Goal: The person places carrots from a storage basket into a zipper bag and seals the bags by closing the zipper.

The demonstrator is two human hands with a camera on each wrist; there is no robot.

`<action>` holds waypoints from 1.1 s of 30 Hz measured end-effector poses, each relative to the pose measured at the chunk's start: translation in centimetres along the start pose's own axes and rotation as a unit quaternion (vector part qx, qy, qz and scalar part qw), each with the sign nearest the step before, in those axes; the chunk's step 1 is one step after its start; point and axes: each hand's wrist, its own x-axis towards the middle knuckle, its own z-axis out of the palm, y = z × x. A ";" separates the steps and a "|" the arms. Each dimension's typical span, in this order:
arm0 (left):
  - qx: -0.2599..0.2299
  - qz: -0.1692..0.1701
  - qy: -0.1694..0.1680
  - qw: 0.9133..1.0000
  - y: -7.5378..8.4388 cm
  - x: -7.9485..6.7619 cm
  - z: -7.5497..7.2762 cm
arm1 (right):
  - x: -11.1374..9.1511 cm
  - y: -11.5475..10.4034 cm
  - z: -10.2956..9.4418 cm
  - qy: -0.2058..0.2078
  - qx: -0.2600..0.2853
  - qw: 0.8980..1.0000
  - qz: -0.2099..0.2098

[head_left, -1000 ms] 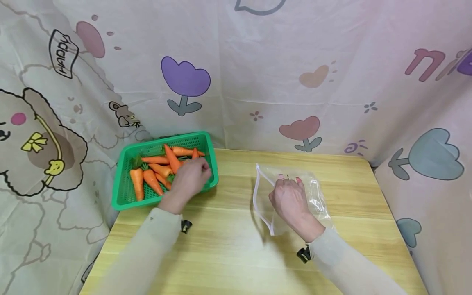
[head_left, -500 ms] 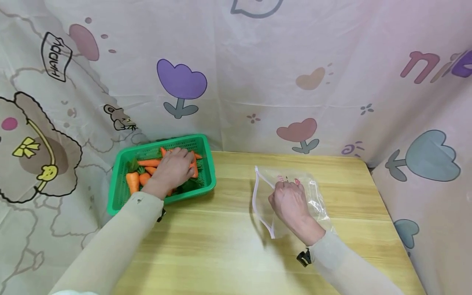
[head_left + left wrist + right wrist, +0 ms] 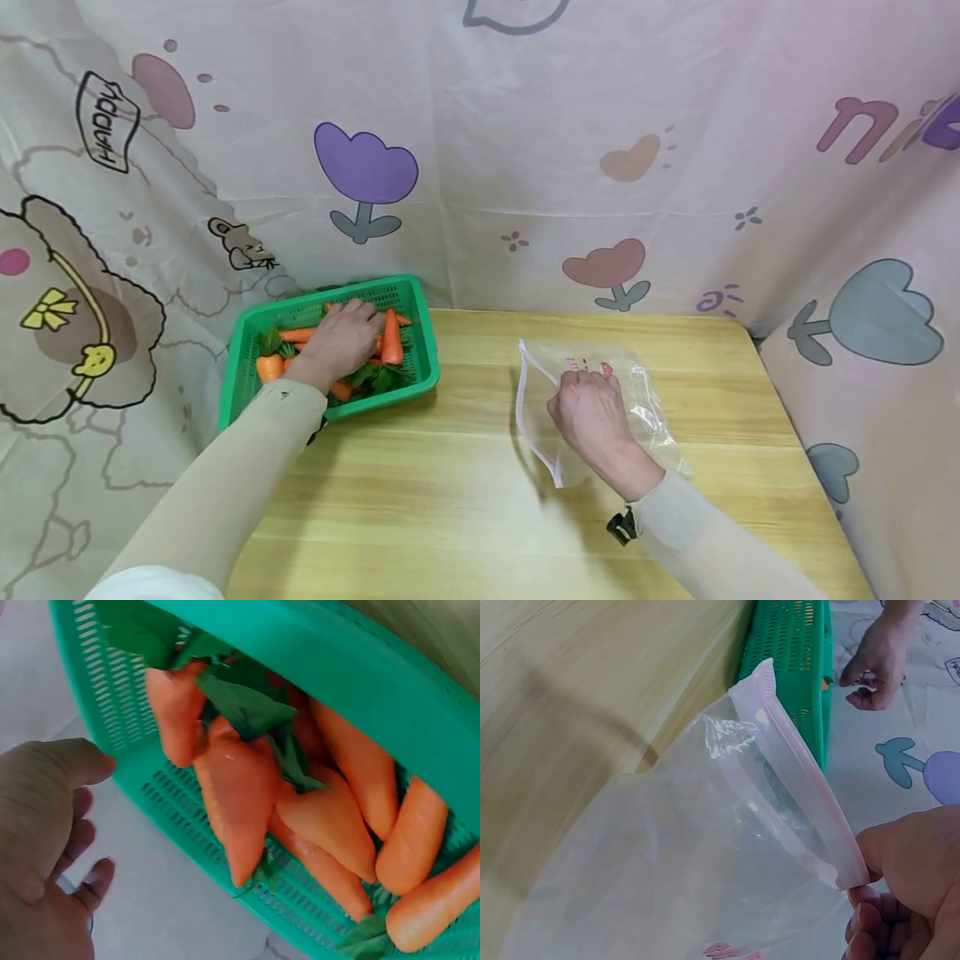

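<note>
My left hand (image 3: 341, 337) hovers over the green plastic basket (image 3: 428, 333), above its carrots (image 3: 392, 337). In the left wrist view this hand (image 3: 45, 840) has its thumb and fingers apart, loosely bent, with nothing between them. Carrots with green leafy tops (image 3: 240, 799) lie loose in the basket there. On the right, my right hand (image 3: 596, 421) holds up a clear zip bag (image 3: 651, 408). Seen from the right wrist, the thumb and fingers of that hand (image 3: 915, 889) pinch one end of the bag's pale zip strip (image 3: 810, 776); the bag's mouth gapes.
A light wooden table (image 3: 450, 500) carries the basket at the back left and the bag toward the right. Printed fabric (image 3: 510, 125) hangs behind the table and along both sides. Black clips (image 3: 622, 526) sit at the wrists.
My left hand has moved left across the basket from its right end, uncovering a carrot and leaves there. My right hand keeps its pinch on the zip bag, almost still.
</note>
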 end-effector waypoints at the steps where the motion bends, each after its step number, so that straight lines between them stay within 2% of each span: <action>1: 0.009 0.012 0.000 1.000 -0.1 0.3 0.3 | 0.0 0.1 0.0 -0.001 0.000 1.000 -0.001; 7: 0.065 0.069 -0.021 0.995 -0.6 1.9 1.8 | -0.2 0.2 0.2 -0.001 -0.001 1.000 -0.010; 11: 0.094 0.088 -0.045 0.991 -0.5 3.1 2.6 | -0.3 0.2 0.3 0.006 0.002 1.000 -0.011; 19: 0.103 0.085 -0.083 0.988 -0.5 4.6 3.6 | -0.1 -0.1 0.5 0.014 0.002 1.000 -0.012; 26: 0.120 0.081 -0.080 0.986 -1.4 4.9 4.9 | 0.2 -0.3 0.8 -0.006 -0.004 1.000 -0.001; 33: 0.119 0.080 -0.070 0.987 -1.9 4.8 5.2 | 0.1 -0.3 0.8 -0.013 -0.001 1.000 0.006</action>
